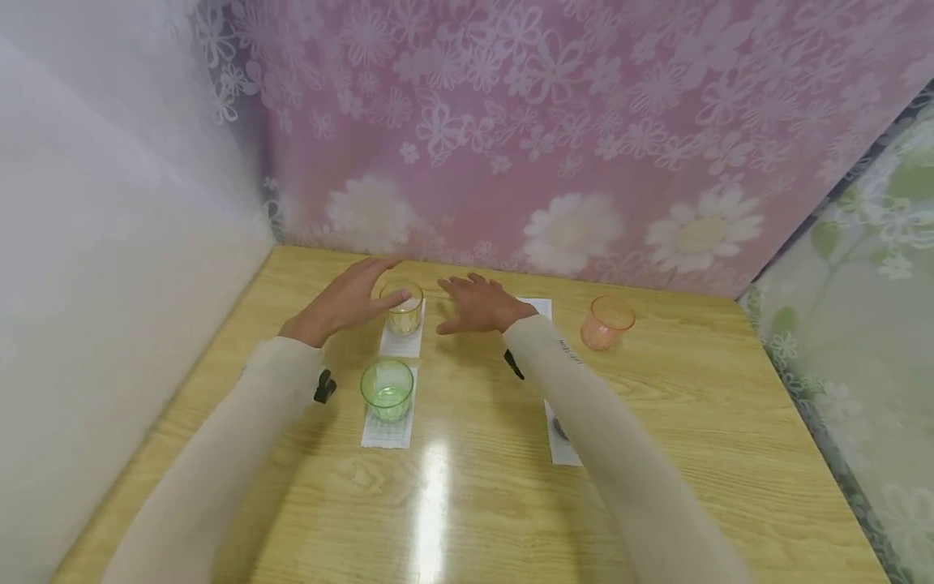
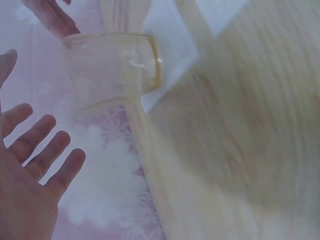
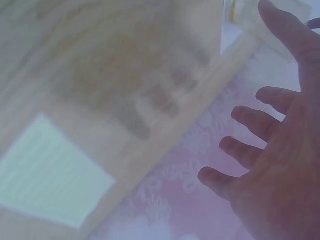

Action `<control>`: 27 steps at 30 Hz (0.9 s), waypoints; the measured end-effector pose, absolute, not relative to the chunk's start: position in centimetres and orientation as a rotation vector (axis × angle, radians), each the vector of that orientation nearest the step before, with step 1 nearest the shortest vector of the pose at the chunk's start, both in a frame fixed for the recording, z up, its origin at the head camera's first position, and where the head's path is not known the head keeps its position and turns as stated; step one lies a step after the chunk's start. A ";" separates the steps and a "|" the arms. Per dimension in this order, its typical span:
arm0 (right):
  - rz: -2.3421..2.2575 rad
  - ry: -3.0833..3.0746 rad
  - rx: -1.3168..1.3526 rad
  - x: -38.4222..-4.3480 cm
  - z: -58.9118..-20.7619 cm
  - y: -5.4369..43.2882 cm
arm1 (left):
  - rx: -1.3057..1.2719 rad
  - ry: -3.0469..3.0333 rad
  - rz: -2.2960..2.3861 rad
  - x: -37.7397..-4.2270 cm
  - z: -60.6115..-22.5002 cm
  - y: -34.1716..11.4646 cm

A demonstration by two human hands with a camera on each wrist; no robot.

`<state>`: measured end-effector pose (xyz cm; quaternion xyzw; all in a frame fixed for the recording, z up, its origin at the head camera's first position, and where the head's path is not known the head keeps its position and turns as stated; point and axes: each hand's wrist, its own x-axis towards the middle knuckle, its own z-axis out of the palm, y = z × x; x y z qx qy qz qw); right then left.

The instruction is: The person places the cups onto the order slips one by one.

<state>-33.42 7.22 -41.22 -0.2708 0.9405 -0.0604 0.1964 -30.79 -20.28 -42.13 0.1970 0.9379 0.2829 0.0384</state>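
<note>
A clear yellow glass (image 1: 404,318) stands upright on a printed paper slip (image 1: 400,347) toward the back left of the table. My left hand (image 1: 346,298) is just left of it with fingers spread; its thumb overlaps the glass in the head view. In the left wrist view, the left fingers (image 2: 62,172) are apart from the glass (image 2: 110,70). To the glass's right hovers my right hand (image 1: 477,306), fingers extended, holding nothing. The right wrist view shows its spread fingers (image 3: 245,150) and part of the glass beyond the thumb.
A green glass (image 1: 387,393) stands on another slip (image 1: 385,438) nearer me. An orange-pink glass (image 1: 607,324) sits on bare wood at right. Behind the right wrist lies a slip (image 1: 541,307); the right sleeve partly covers another slip (image 1: 562,451) and a dark item on it.
</note>
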 end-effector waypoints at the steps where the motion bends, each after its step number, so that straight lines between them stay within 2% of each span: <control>1: -0.177 2.642 -0.762 -33.4 -40.9 7.6 | 0.614 2.876 0.868 -30.8 -42.0 -20.0; 16: -0.183 2.720 -0.793 -33.9 -35.9 13.4 | 0.773 2.860 0.742 -31.8 -39.3 -15.9; 27: -0.165 2.768 -0.787 -33.8 -35.5 18.0 | 0.814 2.827 0.656 -32.1 -37.9 -12.4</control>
